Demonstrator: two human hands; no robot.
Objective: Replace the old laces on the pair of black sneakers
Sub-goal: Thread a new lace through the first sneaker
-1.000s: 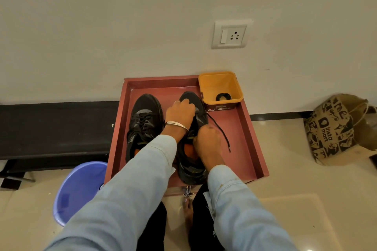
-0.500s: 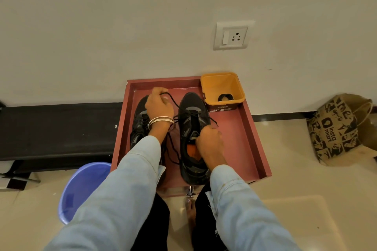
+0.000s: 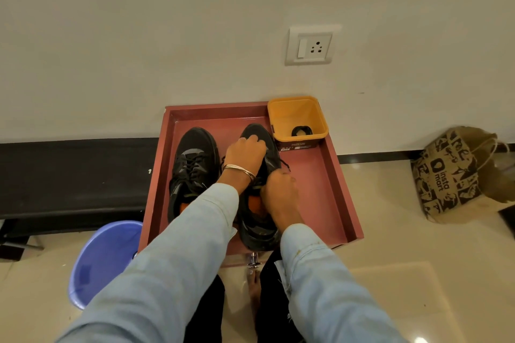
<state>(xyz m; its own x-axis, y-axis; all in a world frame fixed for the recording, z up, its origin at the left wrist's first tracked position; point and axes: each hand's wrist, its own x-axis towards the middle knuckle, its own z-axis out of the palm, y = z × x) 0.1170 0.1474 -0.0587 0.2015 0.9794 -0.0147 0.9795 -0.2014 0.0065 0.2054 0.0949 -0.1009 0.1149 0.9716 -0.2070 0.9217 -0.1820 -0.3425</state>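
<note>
Floor [image 3: 404, 273]: pale glossy tile, meeting a plain wall with a switch-and-socket plate [image 3: 310, 45].
Red tray [image 3: 323, 181]: lies on the floor against the wall and holds both black sneakers side by side, toes to the wall.
Blue bucket [image 3: 103, 259]: on the floor at the tray's near left corner.
Printed paper bag [image 3: 448, 175]: on the floor, well apart to the right.
Left sneaker [image 3: 192, 167]: fully laced, untouched.
Right sneaker [image 3: 257, 228]: under both hands; orange lining shows at its opening.
Yellow tub [image 3: 296, 117]: in the tray's far right corner, just beside the right sneaker's toe, with a small dark item inside.
Left hand [image 3: 245, 152]: bangle on wrist, fingers curled down over the right sneaker's front; whether it pinches a lace cannot be told.
Right hand [image 3: 280, 189]: curled at the sneaker's right eyelets, pinching a black lace [image 3: 284, 164] whose end trails over the tray.
</note>
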